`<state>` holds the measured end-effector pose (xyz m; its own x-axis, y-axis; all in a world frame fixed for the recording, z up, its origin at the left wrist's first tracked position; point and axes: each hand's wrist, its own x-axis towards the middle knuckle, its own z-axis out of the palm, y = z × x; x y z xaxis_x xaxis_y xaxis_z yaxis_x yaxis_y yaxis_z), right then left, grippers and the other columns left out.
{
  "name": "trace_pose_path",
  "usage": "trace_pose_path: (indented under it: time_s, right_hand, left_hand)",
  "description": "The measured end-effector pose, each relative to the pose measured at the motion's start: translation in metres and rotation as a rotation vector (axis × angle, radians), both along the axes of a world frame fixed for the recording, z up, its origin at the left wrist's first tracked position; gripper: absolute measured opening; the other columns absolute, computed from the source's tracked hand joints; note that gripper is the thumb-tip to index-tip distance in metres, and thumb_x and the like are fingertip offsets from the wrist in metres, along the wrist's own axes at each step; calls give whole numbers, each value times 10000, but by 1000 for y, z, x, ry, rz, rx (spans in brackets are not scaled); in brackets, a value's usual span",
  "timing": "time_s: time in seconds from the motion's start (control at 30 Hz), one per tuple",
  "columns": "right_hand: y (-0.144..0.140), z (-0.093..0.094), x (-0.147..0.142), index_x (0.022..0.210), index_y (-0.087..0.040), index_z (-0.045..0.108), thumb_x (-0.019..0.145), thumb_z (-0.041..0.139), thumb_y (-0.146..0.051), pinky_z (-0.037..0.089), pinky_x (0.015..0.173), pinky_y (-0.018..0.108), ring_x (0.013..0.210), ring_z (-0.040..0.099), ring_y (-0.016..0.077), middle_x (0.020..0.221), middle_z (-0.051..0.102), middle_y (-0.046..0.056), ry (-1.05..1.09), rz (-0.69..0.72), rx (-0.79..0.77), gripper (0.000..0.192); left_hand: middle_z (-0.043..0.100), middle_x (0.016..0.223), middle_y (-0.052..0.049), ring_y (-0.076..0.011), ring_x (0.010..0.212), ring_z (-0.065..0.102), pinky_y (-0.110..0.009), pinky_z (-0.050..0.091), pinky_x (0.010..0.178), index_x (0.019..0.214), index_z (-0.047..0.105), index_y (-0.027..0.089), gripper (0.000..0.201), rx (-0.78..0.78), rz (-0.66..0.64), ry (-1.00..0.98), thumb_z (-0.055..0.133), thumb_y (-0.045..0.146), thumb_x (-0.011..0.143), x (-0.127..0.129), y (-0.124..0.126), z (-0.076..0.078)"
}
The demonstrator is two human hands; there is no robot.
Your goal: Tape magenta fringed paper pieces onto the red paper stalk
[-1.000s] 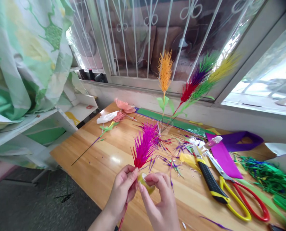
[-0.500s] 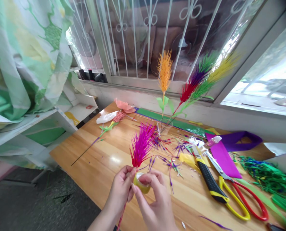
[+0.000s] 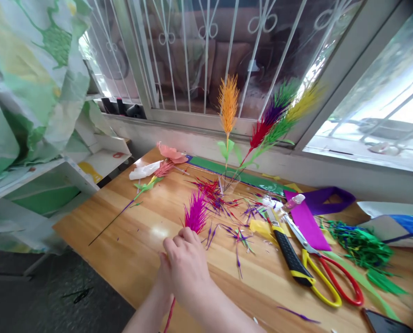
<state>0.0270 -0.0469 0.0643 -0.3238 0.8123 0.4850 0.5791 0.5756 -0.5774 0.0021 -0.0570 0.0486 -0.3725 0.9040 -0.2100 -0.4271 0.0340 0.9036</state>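
Magenta paper spikes of the flower (image 3: 195, 216) are held above the table (image 3: 130, 249), its stem gripped from behind by the left hand (image 3: 165, 277). The right hand (image 3: 189, 266) covers it; its grip cannot be told. Stem wrapping seems underway; steady winding downward is called for.

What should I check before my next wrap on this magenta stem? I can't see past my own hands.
1. Magenta spike flower upright above the hands: ok.
2. Right hand covers the left hand; grip on stem: cannot tell.
3. Tape roll visible: not ok, hidden.
4. Scissors and utility knife lie apart from the hands: ok.
5. Table near the hands free of tools: ok.
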Motion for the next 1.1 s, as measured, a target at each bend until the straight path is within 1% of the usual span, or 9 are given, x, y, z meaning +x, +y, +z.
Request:
trace_pose_path:
  time_s: [0.1,0.2,0.33,0.43,0.57,0.73,0.87,1.0,1.1]
  right_hand:
    - [5,-1,-13,590,-216,472,823,435,-252,398,623,282,667,429,160,542,463,-1,12,3,0,239]
    - [3,8,-16,650,-227,524,786,502,-282,410,694,343,770,457,194,630,517,17,6,23,17,149]
    - [3,32,9,884,-227,576,729,581,-251,381,807,395,921,445,226,905,587,52,-4,27,58,157]
    - [22,37,51,920,-209,576,777,522,-215,376,834,352,903,481,189,915,601,45,-2,-128,80,153]
    - [70,4,118,764,-185,584,752,521,-214,410,630,306,671,528,174,698,605,38,-103,-372,-47,70]
    - [89,-40,162,682,-178,586,664,571,-150,396,595,319,626,528,190,610,578,35,-157,-453,-80,36]
    - [41,-40,158,847,-183,572,743,527,-201,432,676,340,765,550,204,769,610,52,-134,-428,-64,116]
    - [-48,-46,166,973,-196,505,797,462,-164,432,771,377,881,536,203,889,597,64,-37,-453,20,184]
    - [-119,-64,200,1009,-199,505,764,505,-142,415,808,427,921,530,232,902,592,76,-37,-613,120,251]
  left_hand:
    - [231,556,47,-115,402,232,-195,166,424,631,481,197,376,45,125,7,184,84,832,13,3,24]
    - [239,527,51,-123,381,236,-188,131,385,633,516,200,427,47,17,1,156,121,850,14,6,37]
    - [278,452,57,-134,340,228,-207,82,284,641,591,202,549,26,-293,-88,94,250,870,-8,-1,23]
    - [296,444,79,-70,303,187,-171,74,250,687,619,148,459,-85,-462,-314,201,190,872,-34,-10,7]
    - [355,508,74,28,315,276,-41,180,292,831,582,72,317,-210,-442,-927,273,110,893,-50,-17,-1]
    - [391,529,59,28,325,342,-49,241,288,865,553,23,232,-217,-459,-1112,336,104,881,-39,-19,-4]
    - [398,508,53,28,315,353,-51,242,281,828,566,19,249,-247,-457,-1059,327,72,873,-28,-20,-1]
    - [395,486,56,25,296,358,-51,241,269,802,570,44,284,-300,-474,-1002,302,91,886,-19,-19,2]
    - [404,493,50,19,294,372,-56,251,261,826,561,41,375,-327,-498,-988,208,133,912,-12,-17,1]
